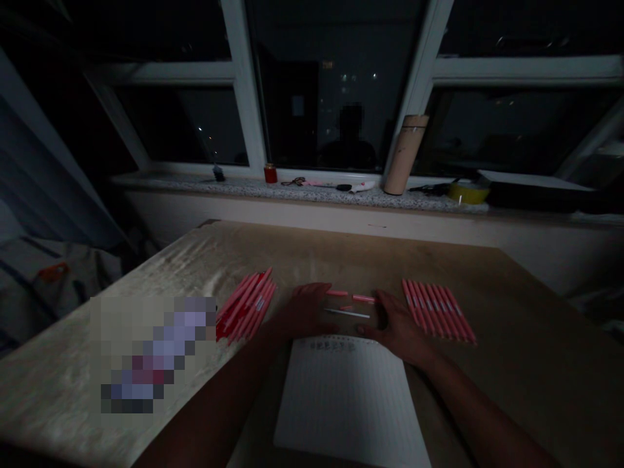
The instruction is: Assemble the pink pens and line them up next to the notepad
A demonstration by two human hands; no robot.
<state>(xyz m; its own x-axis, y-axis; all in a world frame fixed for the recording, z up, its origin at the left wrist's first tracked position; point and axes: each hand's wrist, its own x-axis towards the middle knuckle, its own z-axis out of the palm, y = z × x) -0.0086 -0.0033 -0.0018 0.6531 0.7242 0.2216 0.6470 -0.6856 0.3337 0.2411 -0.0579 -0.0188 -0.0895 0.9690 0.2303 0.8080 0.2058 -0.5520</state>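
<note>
Lined paper (348,403) lies nearest the camera, its far edge reaching up to the hands. It rests on a broad table (526,370), dimly lit, whose far edge runs below the windowsill. Toward the table's left edge sits a loose, slanting pile of pink pens (253,309); toward its right edge, a tidy row of pink pens (436,309) lies side by side.

Between these groups, just beyond the paper, are the parts of a pen: a slim pale refill (355,314), a pink barrel piece (363,299) by the right fingertips, another pink piece (337,293) by the left, and a tiny pink part (346,307).

These parts look light, stiff and smooth, probably plastic, so they may roll; a thumb-and-forefinger grip at mid-length should suit, gentler on the thin refill.

Both forearms slant inward from the lower corners. The left hand (308,309) is loosely spread, fingers pointing right; the right hand (402,328) arches with thumb and fingers apart. Neither visibly pinches anything; fingertip contact is too dark to tell.
</note>
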